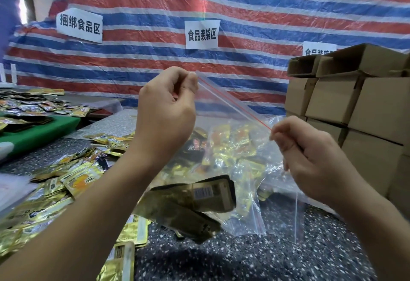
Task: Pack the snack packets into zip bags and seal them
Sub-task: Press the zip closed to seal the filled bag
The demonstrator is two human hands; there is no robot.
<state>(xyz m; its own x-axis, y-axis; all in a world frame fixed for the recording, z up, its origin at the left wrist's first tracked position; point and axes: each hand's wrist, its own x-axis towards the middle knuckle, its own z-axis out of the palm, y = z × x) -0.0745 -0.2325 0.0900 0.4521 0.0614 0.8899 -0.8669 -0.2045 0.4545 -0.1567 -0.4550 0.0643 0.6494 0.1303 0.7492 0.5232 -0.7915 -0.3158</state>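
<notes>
Gold-foil snack packets point(73, 181) remain loose in a heap left of the raised zip bag point(224, 147), so packing is far from complete. Left hand point(165, 116) pinches the bag's upper seal corner; right hand point(310, 158) pinches the lower end of the red zip strip point(235, 105). Dark packets point(195, 196) hang inside the bag. Behind the bag lie filled bags point(241, 147). Sealing appears underway; closure cannot be confirmed.

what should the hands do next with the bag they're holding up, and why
Probably run the fingers along the red zip line to press it shut. The left hand and right hand pinch its two ends, and the snack packets already hang inside the zip bag.
</notes>
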